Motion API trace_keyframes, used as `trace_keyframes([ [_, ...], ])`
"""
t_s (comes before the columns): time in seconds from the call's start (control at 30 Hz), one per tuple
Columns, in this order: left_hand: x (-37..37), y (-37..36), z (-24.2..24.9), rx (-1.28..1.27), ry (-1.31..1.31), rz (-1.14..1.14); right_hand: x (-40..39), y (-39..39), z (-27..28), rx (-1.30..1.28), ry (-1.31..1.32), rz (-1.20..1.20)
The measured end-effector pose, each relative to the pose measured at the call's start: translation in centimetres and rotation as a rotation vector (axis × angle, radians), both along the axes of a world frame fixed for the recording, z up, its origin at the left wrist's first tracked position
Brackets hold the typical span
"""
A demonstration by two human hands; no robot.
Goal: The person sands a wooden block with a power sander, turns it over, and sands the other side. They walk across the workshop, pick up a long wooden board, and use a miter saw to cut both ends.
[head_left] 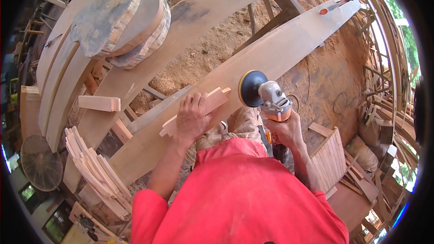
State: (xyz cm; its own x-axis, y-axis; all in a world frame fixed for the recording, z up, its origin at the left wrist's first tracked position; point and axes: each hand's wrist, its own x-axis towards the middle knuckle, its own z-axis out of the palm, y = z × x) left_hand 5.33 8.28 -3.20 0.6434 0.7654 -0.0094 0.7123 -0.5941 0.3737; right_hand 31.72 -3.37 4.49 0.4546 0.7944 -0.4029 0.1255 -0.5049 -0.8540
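Where sawdust covers the ground, long plank (280, 49) slanting across trestles, two round slabs (122, 13) stacked on the boards beyond. Nearer, a bundle of slats (95, 171) leaning at left. On the plank, small wood piece (199, 108) pinned flat under left hand (192, 119), fingers spread over it. Right hand (285, 131) wrapped tight around sander (266, 97), disc just beside the piece's end.

Premises: an open-sided woodworking workshop. Sawdust floor (217, 40) lies beyond the hands; thick round slabs (120, 16) sit on long planks (271, 58) up and left of the left hand (192, 119), with stacked cut slats (97, 176) below-left. Right hand (285, 131) grips a powered sander (264, 95).
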Motion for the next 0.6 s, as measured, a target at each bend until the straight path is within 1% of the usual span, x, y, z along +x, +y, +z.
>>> trace_keyframes([
  [0.07, 0.1, -0.7, 0.4, 0.046, 0.060, 0.017, -0.4, 0.6, 0.8, -0.103, 0.101, 0.052],
  [0.1, 0.2, -1.2, 0.2, 0.050, 0.060, 0.016, -0.5, 0.8, 0.7, -0.149, 0.067, 0.076],
  [0.17, 0.2, -2.3, -0.8, 0.162, 0.075, 0.047, -0.3, 1.0, 0.0, -0.120, 0.059, 0.098],
  [0.23, 0.2, -3.2, -1.4, 0.212, 0.078, 0.055, -0.3, 1.3, -0.2, -0.098, 0.054, 0.127],
  [0.3, 0.2, -4.5, -2.0, 0.258, 0.081, 0.054, 0.1, 1.3, 0.0, -0.037, -0.022, 0.112],
  [0.33, 0.4, -5.2, -2.3, 0.367, 0.064, 0.059, 0.3, 1.3, 0.3, -0.032, -0.025, 0.110],
  [0.37, 0.7, -5.8, -2.6, 0.476, 0.043, 0.060, 0.6, 1.3, 0.9, -0.079, -0.036, 0.088],
  [0.4, 1.1, -6.6, -2.1, 0.479, 0.035, 0.055, 0.9, 1.1, 1.2, -0.128, -0.046, 0.065],
  [0.47, 1.8, -8.1, -0.2, 0.327, 0.035, 0.103, 1.5, 0.0, 1.3, -0.123, -0.033, 0.034],
  [0.5, 1.9, -8.2, 0.0, 0.241, 0.053, 0.163, 1.5, -0.6, 2.0, -0.108, -0.022, 0.019],
  [0.53, 1.8, -7.6, 0.0, 0.231, 0.055, 0.163, 1.4, -1.1, 2.3, -0.090, -0.011, 0.004],
  [0.6, 1.2, -5.8, -0.1, -0.003, 0.102, 0.199, 1.2, -2.1, 1.9, -0.085, -0.062, 0.019],
])
